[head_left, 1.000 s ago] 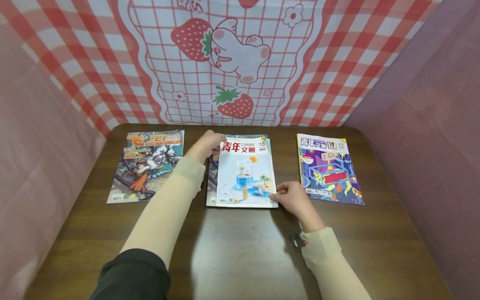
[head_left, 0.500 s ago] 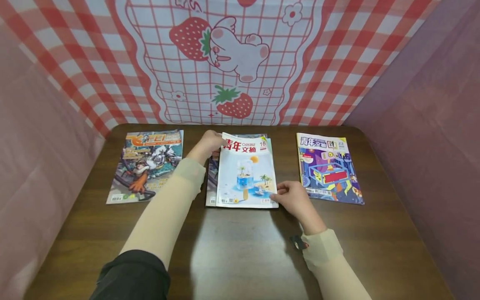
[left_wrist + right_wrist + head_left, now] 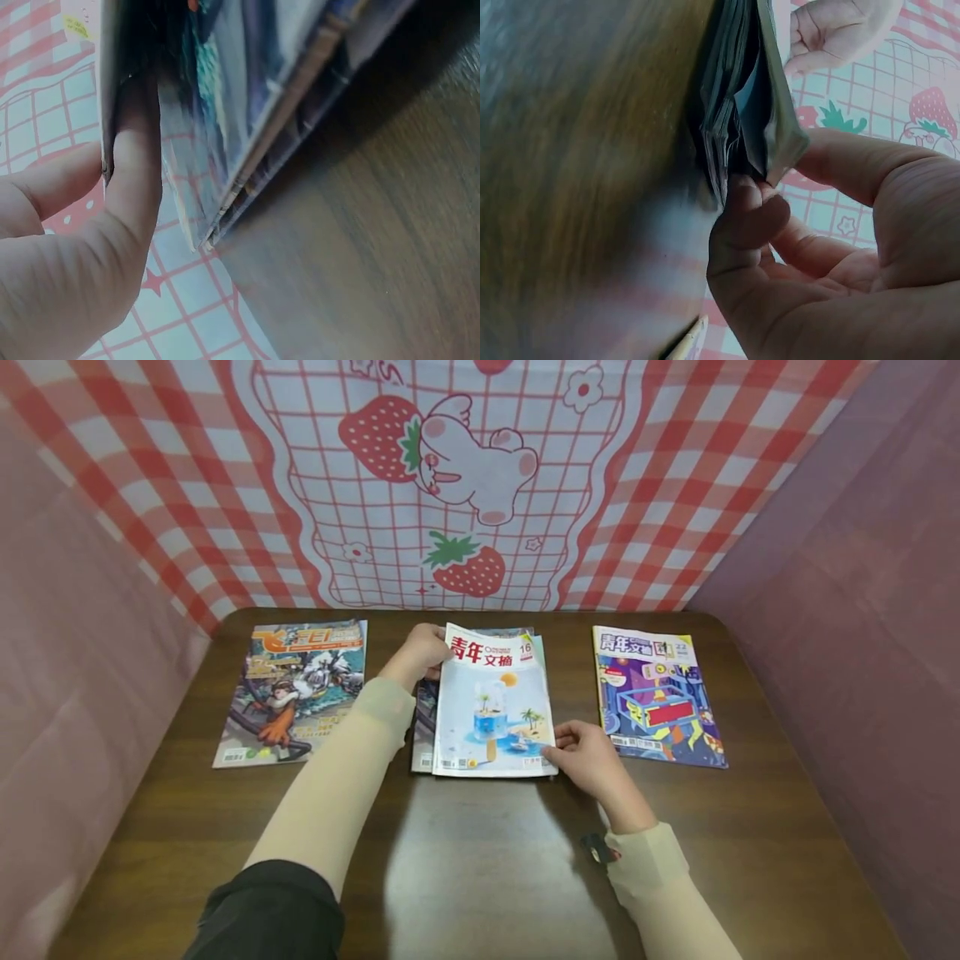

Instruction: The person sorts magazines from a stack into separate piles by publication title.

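I find the white magazine [image 3: 487, 702] at the centre of the table [image 3: 480, 860], above a darker magazine [image 3: 424, 727] showing at left. The left hand [image 3: 422, 653] pinches the upper one's left edge, toward the far end; the right hand [image 3: 588, 758] pinches its near right corner. I judge the 2 diagonal grips support limp paper evenly. The left magazine [image 3: 296, 689] and right magazine [image 3: 660, 702] lie apart.

The head camera looks forward and down from above the near side of the surface [image 3: 480, 868], far enough back to frame the left hand [image 3: 418, 656] and right hand [image 3: 588, 760]. Each wrist camera sits close in, turned sideways: surface at right from the left wrist, at left from the right. All three share the white magazine [image 3: 495, 714] (nearly edge-on from the wrists) and checked cloth [image 3: 675, 468].
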Demonstrator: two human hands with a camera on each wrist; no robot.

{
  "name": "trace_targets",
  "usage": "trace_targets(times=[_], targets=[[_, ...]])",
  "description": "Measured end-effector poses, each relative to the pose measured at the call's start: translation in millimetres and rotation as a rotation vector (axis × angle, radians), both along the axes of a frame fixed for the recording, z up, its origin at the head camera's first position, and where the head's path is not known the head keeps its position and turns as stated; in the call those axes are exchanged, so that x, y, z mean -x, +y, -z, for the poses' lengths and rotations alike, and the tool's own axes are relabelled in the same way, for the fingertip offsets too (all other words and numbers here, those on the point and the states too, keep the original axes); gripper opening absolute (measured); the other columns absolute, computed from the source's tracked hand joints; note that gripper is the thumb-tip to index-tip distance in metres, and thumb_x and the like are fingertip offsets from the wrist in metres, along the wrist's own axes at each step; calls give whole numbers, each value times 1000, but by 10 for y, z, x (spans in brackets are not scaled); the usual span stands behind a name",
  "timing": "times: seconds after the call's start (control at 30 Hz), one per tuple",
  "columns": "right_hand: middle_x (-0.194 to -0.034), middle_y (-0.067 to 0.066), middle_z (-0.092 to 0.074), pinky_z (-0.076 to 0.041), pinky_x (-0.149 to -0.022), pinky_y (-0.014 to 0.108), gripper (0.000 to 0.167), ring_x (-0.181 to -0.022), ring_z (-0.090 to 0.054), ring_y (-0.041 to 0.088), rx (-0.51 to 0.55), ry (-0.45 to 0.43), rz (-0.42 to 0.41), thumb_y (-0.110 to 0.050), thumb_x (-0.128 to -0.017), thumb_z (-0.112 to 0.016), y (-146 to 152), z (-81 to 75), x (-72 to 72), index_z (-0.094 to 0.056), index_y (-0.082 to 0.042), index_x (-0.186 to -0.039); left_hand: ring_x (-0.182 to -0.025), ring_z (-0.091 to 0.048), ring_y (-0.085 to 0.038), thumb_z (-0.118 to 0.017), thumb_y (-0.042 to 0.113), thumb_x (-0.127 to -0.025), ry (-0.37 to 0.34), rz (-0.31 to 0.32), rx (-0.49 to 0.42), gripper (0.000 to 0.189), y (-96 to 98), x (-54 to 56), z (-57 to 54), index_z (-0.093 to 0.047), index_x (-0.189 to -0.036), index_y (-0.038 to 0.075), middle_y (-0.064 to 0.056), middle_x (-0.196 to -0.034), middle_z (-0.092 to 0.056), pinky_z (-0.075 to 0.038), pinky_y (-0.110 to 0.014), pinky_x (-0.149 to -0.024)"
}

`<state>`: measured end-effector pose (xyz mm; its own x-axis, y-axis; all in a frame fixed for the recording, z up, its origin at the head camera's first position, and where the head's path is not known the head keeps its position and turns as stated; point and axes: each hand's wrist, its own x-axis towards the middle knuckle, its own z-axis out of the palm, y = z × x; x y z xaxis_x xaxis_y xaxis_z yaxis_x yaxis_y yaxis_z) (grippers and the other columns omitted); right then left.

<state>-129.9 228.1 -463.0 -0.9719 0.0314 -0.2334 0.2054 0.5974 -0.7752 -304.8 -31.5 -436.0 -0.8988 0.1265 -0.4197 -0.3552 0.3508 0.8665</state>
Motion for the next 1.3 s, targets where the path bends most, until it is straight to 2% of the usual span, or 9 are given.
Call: trace_targets(times=[0.17,0.33,0.47,0.67,0.8,1.0,1.3], targets=[[-99,13,-69,-55,-83,42,35,-92,-65,26,38,-1,-1,-19,-93,-75,4,-12,-8,-65,6,-115,-69,-61,-26,-57,-2,-99,-28,-13,-39,38,-42,-24,-19,-53,-137,-1,-20,-104,-66,-57,-40,-63],[-89,8,-70,-50,-69,33,35,-80,-60,20,86,-18,-7,-19,-93,-75,2,-4,-12,-64,7,-113,-63,-61,-25,-57,0,-100,-32,-7,-64,34,-120,-52,-1,-55,-133,1,-20,-101,-68,-57,-38,-57],[-81,7,-68,-47,-64,31,34,-72,-56,18,134,-25,-12,-16,-91,-76,-8,-4,-22,-64,8,-112,-61,-59,-23,-57,2,-101,-23,1,-82,34,-173,-76,19,-55,-134,2,-19,-102,-65,-55,-36,-56],[-89,12,-72,-54,-67,32,40,-77,-63,18,205,-59,16,-13,-89,-78,-25,17,-53,-64,12,-117,-62,-60,-21,-58,4,-102,6,-16,-92,40,-223,-143,1,-53,-141,6,-17,-108,-62,-55,-35,-56],[-93,15,-73,-56,-67,31,35,-78,-66,18,252,-51,24,-10,-89,-78,-31,23,-70,-67,13,-112,-65,-64,-22,-58,4,-102,13,-35,-101,45,-264,-180,-56,-51,-146,8,-17,-104,-65,-57,-35,-58],[-88,12,-72,-54,-63,29,25,-71,-62,15,312,-38,18,-6,-89,-76,-60,4,-85,-67,11,-105,-68,-63,-23,-58,4,-102,-6,-50,-122,39,-357,-215,-96,-53,-140,7,-17,-102,-66,-57,-34,-59],[-75,10,-70,-52,-61,31,23,-65,-59,16,370,-94,-12,-6,-88,-77,-151,1,-147,-66,8,-101,-66,-65,-22,-59,3,-101,4,-54,-166,39,-515,-292,-142,-52,-140,4,-18,-100,-67,-56,-31,-55]])
